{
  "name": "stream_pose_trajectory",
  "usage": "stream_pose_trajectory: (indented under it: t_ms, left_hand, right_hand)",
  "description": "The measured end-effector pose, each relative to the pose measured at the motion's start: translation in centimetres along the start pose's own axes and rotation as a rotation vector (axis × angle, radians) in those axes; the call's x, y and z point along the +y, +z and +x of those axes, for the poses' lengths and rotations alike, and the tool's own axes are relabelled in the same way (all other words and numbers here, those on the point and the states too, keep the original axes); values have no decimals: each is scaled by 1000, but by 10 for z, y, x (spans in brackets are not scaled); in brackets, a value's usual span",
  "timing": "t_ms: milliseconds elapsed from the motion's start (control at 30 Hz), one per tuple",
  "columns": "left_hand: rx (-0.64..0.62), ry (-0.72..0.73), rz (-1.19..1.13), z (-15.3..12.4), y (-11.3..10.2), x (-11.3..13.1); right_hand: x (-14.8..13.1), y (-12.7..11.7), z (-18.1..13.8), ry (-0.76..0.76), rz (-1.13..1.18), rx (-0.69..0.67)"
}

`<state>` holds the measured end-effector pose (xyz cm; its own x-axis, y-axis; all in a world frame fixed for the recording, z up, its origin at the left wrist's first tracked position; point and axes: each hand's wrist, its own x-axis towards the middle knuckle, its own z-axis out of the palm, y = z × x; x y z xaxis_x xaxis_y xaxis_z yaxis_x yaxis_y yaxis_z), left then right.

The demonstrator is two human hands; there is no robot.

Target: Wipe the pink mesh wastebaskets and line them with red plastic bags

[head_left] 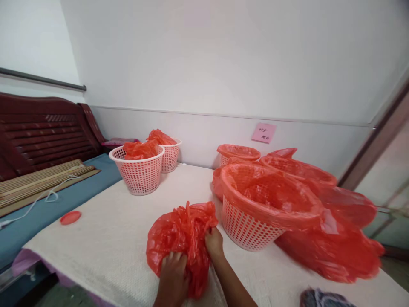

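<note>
A crumpled red plastic bag (pixel 180 238) lies on the white cloth-covered table (pixel 105 243) in front of me. My left hand (pixel 172 277) grips its lower part, fingers closed into the plastic. My right hand (pixel 214 243) pinches the bag's right edge. Just to the right stands a pink mesh basket (pixel 246 230) lined with a red bag stretched over its rim.
Two pink baskets (pixel 140 170) stuffed with red bags stand at the back left. More lined baskets (pixel 238 154) sit behind the near one. Loose red bags (pixel 338 247) pile up at right. A red lid (pixel 70 217) and a white cable (pixel 38 200) lie on the blue surface at left.
</note>
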<state>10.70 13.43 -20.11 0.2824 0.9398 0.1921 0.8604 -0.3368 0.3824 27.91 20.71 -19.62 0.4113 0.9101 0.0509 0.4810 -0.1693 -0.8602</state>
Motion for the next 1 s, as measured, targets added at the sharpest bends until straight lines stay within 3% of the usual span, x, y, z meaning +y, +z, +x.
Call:
stream_pose_trajectory:
  t_ms: [167, 267, 433, 533, 600, 700, 800, 900, 1000]
  left_hand:
    - [42, -98, 28, 7, -3, -16]
    - [55, -112, 43, 7, -5, -23]
    - [53, -92, 68, 4, -5, -25]
    - [62, -85, 86, 4, -5, -25]
    - [71, -85, 96, 4, -5, -24]
    - [92, -79, 106, 4, -5, -22]
    - [115, -65, 110, 3, -5, -21]
    - [129, -51, 112, 4, -3, -24]
    - [133, -44, 114, 4, 0, -26]
  right_hand:
    - [20, -26, -11, 15, 17, 85]
    - [18, -25, -35, -33, 49, 56]
    - [4, -14, -95, -224, 82, -122]
    - [-9, -29, -125, -365, 56, -218]
    - [-22, -47, -133, -436, 76, -169]
    - [-44, -75, -118, -578, 69, 24]
    - [-64, -86, -79, -706, -58, 165]
    - [-77, -81, -37, -683, -241, 102]
    - [-80, -70, -5, -558, -321, -18]
